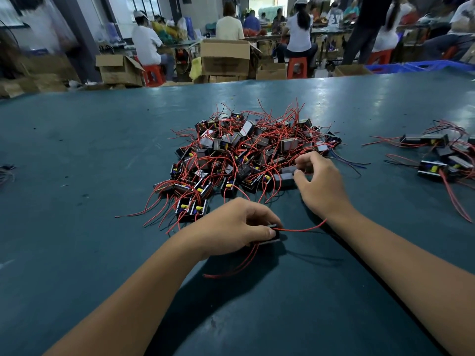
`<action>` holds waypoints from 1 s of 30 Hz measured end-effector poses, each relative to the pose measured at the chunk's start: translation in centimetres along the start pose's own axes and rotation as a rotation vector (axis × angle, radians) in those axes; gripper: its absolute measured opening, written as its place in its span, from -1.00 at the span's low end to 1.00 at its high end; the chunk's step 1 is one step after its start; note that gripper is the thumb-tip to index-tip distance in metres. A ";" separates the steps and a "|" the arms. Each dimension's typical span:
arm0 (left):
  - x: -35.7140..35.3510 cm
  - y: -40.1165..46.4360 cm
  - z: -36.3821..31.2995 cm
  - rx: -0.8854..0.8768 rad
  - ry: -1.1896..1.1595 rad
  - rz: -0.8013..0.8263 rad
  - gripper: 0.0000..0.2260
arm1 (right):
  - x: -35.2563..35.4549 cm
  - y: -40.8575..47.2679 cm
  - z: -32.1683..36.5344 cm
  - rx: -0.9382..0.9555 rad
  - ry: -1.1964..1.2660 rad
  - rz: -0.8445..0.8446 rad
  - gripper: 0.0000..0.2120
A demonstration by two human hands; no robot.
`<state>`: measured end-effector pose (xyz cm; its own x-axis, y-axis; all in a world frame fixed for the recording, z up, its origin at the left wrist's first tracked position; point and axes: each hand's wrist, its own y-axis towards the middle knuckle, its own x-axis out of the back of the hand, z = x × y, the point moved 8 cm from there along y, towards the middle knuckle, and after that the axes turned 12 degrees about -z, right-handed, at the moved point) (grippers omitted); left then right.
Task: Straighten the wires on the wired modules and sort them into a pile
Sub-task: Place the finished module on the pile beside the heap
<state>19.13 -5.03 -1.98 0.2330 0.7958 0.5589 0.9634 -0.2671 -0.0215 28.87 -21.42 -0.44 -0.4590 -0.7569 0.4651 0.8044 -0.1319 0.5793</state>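
A tangled heap of small black wired modules [246, 150] with red wires lies mid-table. My left hand [236, 224] grips one black module [273, 236] just above the table; its red wires trail right and down toward me. My right hand [318, 181] reaches to the heap's near right edge, thumb and fingers pinching a dark grey module [285, 179] there. A smaller pile of modules [442, 155] with wires laid out sits at the right edge.
The teal table [102, 155] stretches wide to the left and toward me. A few loose wires [6, 170] lie at the far left edge. Beyond the table stand cardboard boxes [225, 57], red stools and several seated people.
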 end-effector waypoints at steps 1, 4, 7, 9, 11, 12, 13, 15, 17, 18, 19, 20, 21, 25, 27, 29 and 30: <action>-0.1 0.0 -0.1 -0.011 0.021 -0.002 -0.87 | 0.1 -0.1 0.2 0.004 -0.010 -0.005 -0.84; -0.1 0.0 -0.3 -0.065 0.165 -0.030 -0.85 | 0.4 -0.1 0.6 0.021 -0.046 -0.017 -0.83; 0.4 0.1 -0.8 -0.164 0.485 -0.144 -0.75 | 0.6 -0.2 0.8 0.005 -0.050 -0.023 -0.84; 1.0 -0.1 -1.4 -0.213 0.541 -0.215 -0.73 | 0.6 -0.2 0.7 -0.006 -0.050 -0.018 -0.84; 1.8 -0.4 -2.5 -0.288 0.478 -0.275 -0.82 | 0.5 -0.3 0.8 -0.005 -0.056 -0.001 -0.82; 2.4 -0.7 -3.1 -0.319 0.425 -0.326 -0.87 | 0.4 -0.4 0.8 0.001 -0.061 0.011 -0.80; 3.4 -0.9 -3.6 -0.341 0.368 -0.400 -0.92 | 0.4 -0.4 0.9 0.006 -0.063 0.022 -0.79; 5.9 -1.3 -3.8 -0.353 0.267 -0.591 -0.95 | 0.4 -0.4 0.9 0.004 -0.049 0.032 -0.78; 8.1 -1.3 -3.0 -0.323 0.340 -0.770 -0.93 | 0.4 -0.4 0.7 -0.015 -0.029 0.028 -0.80; 8.9 -1.0 -2.2 -0.270 0.429 -0.813 -0.93 | 0.5 -0.3 0.6 -0.025 -0.026 0.026 -0.81; 9.4 -0.6 -1.1 -0.202 0.510 -0.821 -0.93 | 0.5 -0.3 0.6 -0.032 -0.026 0.024 -0.82; 9.7 -0.2 -0.2 -0.145 0.569 -0.810 -0.93 | 0.5 -0.3 0.6 -0.035 -0.026 0.022 -0.83; 9.6 0.2 0.6 -0.110 0.617 -0.790 -0.91 | 0.5 -0.3 0.7 -0.033 -0.025 0.022 -0.83; 8.2 1.4 2.1 -0.053 0.879 -0.674 -0.71 | 0.5 -0.4 0.8 -0.036 -0.027 0.030 -0.85; 8.0 1.8 2.3 -0.018 0.992 -0.688 -0.69 | 0.6 -0.4 0.7 -0.047 -0.028 0.032 -0.86; 8.0 2.2 2.3 0.008 1.050 -0.726 -0.70 | 0.6 -0.4 0.7 -0.048 -0.025 0.029 -0.86; 8.0 2.3 2.4 0.025 1.069 -0.738 -0.70 | 0.6 -0.4 0.7 -0.042 -0.028 0.028 -0.86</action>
<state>23.56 2.00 0.46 -0.5589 -0.0783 0.8255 0.8234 0.0652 0.5637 27.98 -21.35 0.09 -0.4462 -0.7428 0.4991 0.8318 -0.1386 0.5374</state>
